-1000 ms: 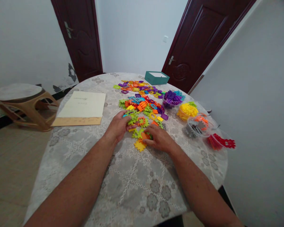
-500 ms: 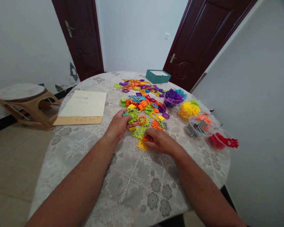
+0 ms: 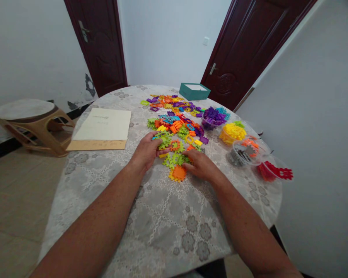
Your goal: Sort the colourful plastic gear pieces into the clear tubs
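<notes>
My left hand (image 3: 147, 150) holds green plastic pieces (image 3: 164, 139) between thumb and fingers, at the left side of a mixed pile of coloured pieces. An orange square piece (image 3: 174, 145) lies by its fingertips. My right hand (image 3: 199, 163) has its fingers apart at the pile's near right side, beside green notched pieces (image 3: 174, 160). Just left of its thumb an orange piece (image 3: 179, 172) rests on a yellow one (image 3: 172, 177), nearest to me. Nothing shows in the right hand.
Clear tubs on the right hold purple (image 3: 213, 116), yellow (image 3: 232, 133), grey (image 3: 240, 155) and red pieces (image 3: 271, 171). A teal box (image 3: 194, 92) stands at the back. Papers (image 3: 104, 125) lie on the left of the patterned tablecloth (image 3: 162, 220). A stool (image 3: 31, 123) stands beyond.
My right hand has let go of the orange piece, which now lies on the yellow one, and has moved slightly up and right, its fingers opening. The left hand has barely moved.
</notes>
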A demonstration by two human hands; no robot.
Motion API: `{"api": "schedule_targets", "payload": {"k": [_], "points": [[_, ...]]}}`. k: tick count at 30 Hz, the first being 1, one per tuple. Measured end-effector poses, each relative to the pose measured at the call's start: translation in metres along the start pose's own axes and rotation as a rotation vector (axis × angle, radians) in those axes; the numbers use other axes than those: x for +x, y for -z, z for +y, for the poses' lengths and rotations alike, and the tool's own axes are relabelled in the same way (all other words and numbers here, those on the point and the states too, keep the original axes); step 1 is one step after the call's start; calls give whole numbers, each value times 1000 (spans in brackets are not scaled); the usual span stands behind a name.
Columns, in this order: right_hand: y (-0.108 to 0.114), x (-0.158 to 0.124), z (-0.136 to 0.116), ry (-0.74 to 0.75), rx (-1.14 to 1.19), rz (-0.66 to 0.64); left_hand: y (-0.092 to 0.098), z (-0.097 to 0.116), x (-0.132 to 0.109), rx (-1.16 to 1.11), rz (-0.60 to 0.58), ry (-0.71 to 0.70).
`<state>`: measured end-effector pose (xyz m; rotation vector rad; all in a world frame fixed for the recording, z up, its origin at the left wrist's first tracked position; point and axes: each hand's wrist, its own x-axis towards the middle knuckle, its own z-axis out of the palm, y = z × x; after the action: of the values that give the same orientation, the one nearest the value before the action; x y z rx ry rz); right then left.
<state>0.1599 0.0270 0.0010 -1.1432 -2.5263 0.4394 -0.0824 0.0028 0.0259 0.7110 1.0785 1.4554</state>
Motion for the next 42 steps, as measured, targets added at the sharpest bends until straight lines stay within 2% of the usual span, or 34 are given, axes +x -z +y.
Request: {"api": "schedule_targets", "payload": {"k": [4,7,12,15,19,21,23,26,29,32,36,42], "points": [[-2,2,1,-27,64,69,0,-1,1,-2,-1,9],[1,6,4,-90,200,153,1,-2,0,-6,-17,21],[1,13,-1,-304,744,309,-1,-2,-4,32,-97,56],[-5,15,-16,-303,972,305,-3,-3,-9,64,-190,78],[-15,17,-35,-288,1062,238,-9,-9,-16,157,-351,84],[-18,17,-37,-276,1048,214,-11,-11,-17,219,-363,57],[-18,16,-32,-263,939,243,-11,-11,-16,244,-301,18],[-14,12,-21,-183,516,291,-8,-6,-11,196,-160,-16],[-12,9,-18,-108,61,179,-5,-1,-7,114,-36,-21],[-13,10,-27,-162,-153,36,-3,0,-5,41,23,-14],[-15,13,-35,-214,-191,-31,-4,-1,-6,-6,5,4],[-17,13,-21,-144,61,129,-3,-1,-6,-48,-14,29]]}}
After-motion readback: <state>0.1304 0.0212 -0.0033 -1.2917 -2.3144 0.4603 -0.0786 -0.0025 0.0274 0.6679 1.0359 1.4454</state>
